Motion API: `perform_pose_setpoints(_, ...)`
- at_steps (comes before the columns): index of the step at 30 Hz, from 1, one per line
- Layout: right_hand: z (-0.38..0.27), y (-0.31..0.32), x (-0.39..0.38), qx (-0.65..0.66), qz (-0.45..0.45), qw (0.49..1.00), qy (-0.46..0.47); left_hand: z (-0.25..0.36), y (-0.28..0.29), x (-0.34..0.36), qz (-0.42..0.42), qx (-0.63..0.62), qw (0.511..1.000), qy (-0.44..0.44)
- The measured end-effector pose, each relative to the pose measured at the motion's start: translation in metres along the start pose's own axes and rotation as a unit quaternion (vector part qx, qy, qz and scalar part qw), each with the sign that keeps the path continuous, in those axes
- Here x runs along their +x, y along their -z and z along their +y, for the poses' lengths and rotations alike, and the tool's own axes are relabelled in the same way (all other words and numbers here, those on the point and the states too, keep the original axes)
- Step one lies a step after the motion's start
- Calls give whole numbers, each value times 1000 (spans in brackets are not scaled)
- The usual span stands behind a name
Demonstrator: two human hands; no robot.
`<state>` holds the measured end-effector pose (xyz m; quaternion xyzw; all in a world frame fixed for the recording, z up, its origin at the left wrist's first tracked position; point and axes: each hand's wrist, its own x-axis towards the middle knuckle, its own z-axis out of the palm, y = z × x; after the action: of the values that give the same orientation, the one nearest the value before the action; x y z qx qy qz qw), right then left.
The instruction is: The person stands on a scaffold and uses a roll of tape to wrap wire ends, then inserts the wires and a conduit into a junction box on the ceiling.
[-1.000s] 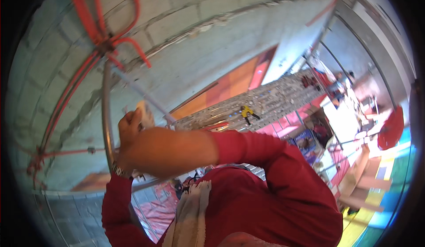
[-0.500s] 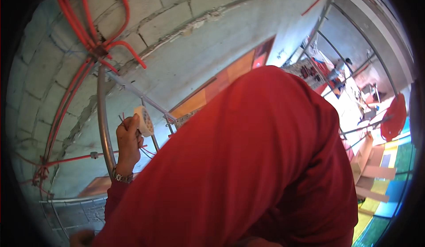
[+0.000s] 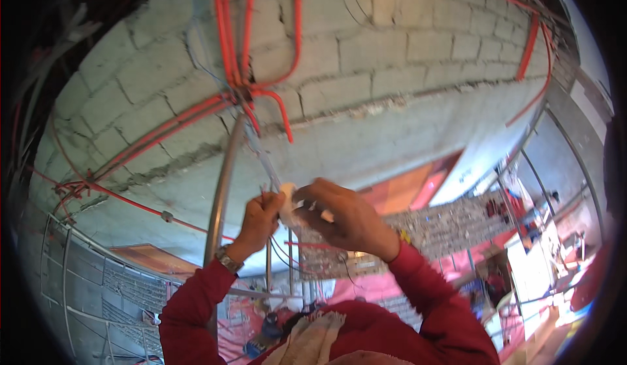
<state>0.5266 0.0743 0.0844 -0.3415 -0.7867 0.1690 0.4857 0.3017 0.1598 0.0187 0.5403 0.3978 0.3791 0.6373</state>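
Observation:
My left hand [image 3: 260, 224], wearing a metal watch, grips a white rounded piece [image 3: 287, 197] with thin wires [image 3: 277, 250] beside it. My right hand [image 3: 345, 220] is at the piece's right side with bent fingers, blurred, so its grip is unclear. Behind them an upright metal pole [image 3: 223, 188] stands left of my hands, and a grey strut [image 3: 260, 149] runs up to a junction of red conduits [image 3: 240, 92] on the wall.
A block wall [image 3: 418, 45] curves overhead. Below lie an orange door-like panel [image 3: 401, 185], a rubble-strewn metal scaffold plank [image 3: 450, 228] and pink sheeting [image 3: 353, 286]. Scaffold frames [image 3: 68, 254] rise at left and right, with cluttered objects at lower right.
The view has swung, showing more wall overhead. My right arm, which blocked much of the view, has moved down and right, and its hand has come up to the white piece.

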Motion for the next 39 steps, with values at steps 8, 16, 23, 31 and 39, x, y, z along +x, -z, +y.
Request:
perform_pose_setpoints(8,90,-76,-62,307,28,935,-172,4,3,-10,-126,12,989,75)
perform_pose_setpoints(16,89,-69,-60,160,158,960,-168,4,0,-7,-174,-35,980,95)
perform_pose_setpoints(23,89,-86,-59,345,187,875,-282,1,1,-5,-180,-59,980,64)
perform_pose_setpoints(31,78,-84,-57,25,167,977,-133,4,-6,-13,-169,2,981,96)
perform_pose_setpoints(39,90,-89,-59,7,197,971,-134,3,-2,-6,-178,-26,977,111)
